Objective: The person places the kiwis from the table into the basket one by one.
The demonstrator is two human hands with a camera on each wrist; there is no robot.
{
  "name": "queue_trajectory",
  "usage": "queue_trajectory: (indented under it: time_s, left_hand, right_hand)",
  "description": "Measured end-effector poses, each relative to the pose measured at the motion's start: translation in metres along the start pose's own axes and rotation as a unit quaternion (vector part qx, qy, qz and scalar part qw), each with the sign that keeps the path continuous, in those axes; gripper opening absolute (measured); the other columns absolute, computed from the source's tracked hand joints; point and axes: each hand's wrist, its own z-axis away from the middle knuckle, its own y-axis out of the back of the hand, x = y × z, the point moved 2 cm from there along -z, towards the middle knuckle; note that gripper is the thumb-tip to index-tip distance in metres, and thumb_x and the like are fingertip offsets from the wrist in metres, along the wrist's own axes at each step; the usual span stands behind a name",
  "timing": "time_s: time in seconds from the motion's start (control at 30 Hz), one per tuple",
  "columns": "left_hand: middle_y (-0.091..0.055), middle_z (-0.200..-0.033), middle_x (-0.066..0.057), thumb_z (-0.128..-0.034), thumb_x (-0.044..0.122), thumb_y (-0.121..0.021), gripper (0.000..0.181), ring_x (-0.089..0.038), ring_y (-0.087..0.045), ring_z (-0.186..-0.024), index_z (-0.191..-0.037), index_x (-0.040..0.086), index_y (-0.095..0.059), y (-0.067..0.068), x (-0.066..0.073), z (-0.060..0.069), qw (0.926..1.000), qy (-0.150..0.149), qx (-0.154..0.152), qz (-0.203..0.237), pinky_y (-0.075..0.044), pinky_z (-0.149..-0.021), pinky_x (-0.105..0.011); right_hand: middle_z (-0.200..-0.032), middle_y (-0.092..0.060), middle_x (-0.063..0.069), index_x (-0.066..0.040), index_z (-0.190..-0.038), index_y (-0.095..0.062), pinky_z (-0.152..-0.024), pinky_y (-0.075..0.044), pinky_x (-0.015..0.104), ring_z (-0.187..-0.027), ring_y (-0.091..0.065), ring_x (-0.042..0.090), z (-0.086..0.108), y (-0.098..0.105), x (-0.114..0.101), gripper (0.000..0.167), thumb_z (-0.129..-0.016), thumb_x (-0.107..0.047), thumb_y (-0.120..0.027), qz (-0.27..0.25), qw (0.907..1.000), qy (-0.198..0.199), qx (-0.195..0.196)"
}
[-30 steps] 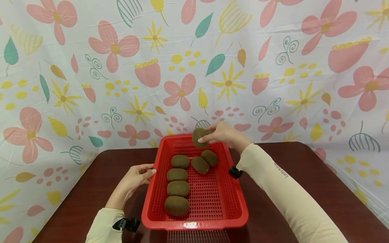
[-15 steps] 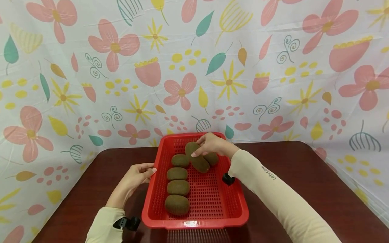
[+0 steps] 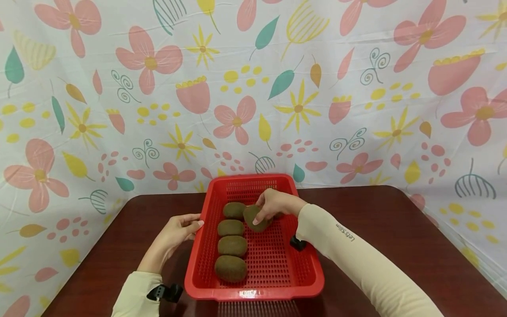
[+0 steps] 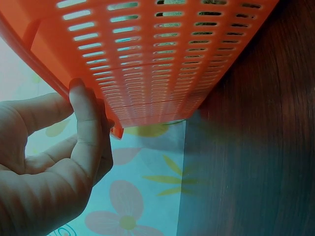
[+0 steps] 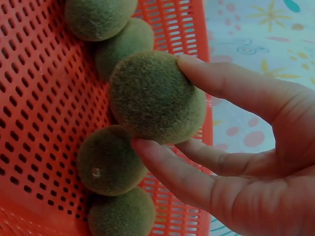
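Note:
My right hand (image 3: 278, 204) pinches a brown fuzzy kiwi (image 3: 253, 217) between thumb and fingers, over the far half of a red plastic basket (image 3: 253, 293). In the right wrist view the held kiwi (image 5: 150, 98) hangs above the basket floor, with other kiwis close on both sides. Along the basket's left side several kiwis (image 3: 232, 245) lie in a column. Two more kiwis are mostly hidden behind my right hand in the head view. My left hand (image 3: 178, 231) grips the left rim of the basket, as the left wrist view shows from beneath the rim (image 4: 54, 83).
The basket stands on a dark brown table (image 3: 356, 211). Behind and at the sides hangs a white cloth (image 3: 253, 66) printed with flowers and leaves. The perforated basket wall (image 4: 147, 73) rises beside the tabletop.
My right hand has brought the kiwi from above the basket's far rim down and nearer, beside the left column. My left hand has stayed on the rim.

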Motion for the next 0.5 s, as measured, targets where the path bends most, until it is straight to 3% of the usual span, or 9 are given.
queue_trajectory:
  time_s: [0.23,0.5]
  left_hand:
    - [-0.066,-0.102,-0.015,-0.0963,0.011,-0.058,0.042,-0.025,-0.067,-0.08,-0.133,-0.007,-0.051,0.0,-0.002,-0.001,1.0,-0.006,-0.003,-0.003,-0.056,-0.08,-0.038]
    - [-0.066,-0.1,-0.014,-0.0962,0.011,-0.058,0.042,-0.024,-0.067,-0.08,-0.133,-0.007,-0.051,0.0,-0.003,-0.001,0.9999,-0.008,-0.005,-0.004,-0.056,-0.08,-0.038]
  right_hand:
    - [-0.121,-0.058,0.017,0.007,-0.119,-0.06,-0.077,-0.057,0.034,-0.086,-0.068,0.023,0.0,-0.01,0.003,0.057,-0.07,-0.008,-0.086,0.042,0.9986,0.001,-0.032]
    - [-0.105,-0.061,0.012,0.004,-0.108,-0.063,-0.072,-0.057,0.033,-0.083,-0.067,0.02,-0.001,-0.02,0.004,0.047,-0.069,-0.007,-0.087,0.097,0.9943,-0.004,-0.044]
